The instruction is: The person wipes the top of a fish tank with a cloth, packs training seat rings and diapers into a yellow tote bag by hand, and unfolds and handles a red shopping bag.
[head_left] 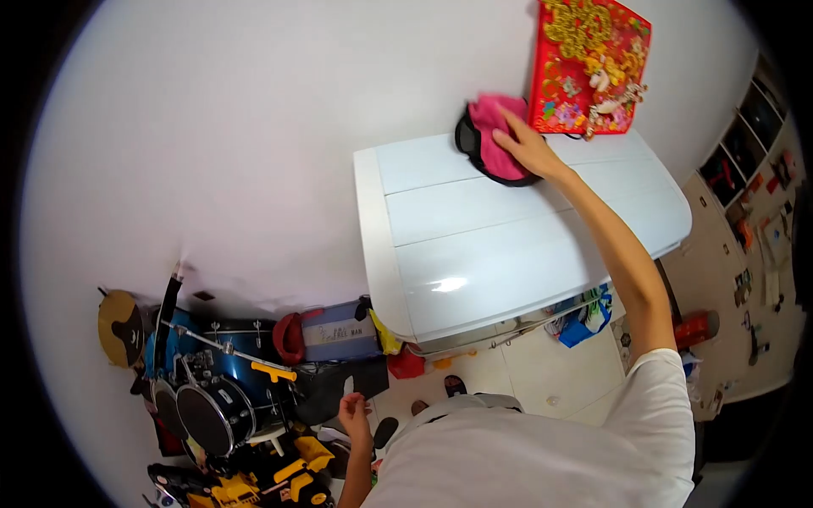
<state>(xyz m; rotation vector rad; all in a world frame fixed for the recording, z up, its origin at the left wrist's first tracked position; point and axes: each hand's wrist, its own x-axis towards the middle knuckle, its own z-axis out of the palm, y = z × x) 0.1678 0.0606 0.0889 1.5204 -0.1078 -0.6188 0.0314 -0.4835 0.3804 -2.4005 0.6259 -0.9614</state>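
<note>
On top of a white appliance (474, 245) against the wall lies a pink and black cloth item (489, 135), perhaps a cap or pouch. My right hand (527, 151) rests on its pink part, fingers spread over the cloth. A red board with gold and flower decorations (584, 76) leans on the wall just right of that hand. Low in the view, my left hand (356, 412) pinches a small whitish piece (348, 385) between its fingertips, away from the appliance.
A blue drum kit (241, 356) with a cymbal (120, 328) stands at the lower left. Yellow toy vehicles (296, 474) lie below it. Beside the drums is a grey-blue box (343, 332). Blue bags (584, 324) sit on the tiled floor. Shelves (745, 140) line the right side.
</note>
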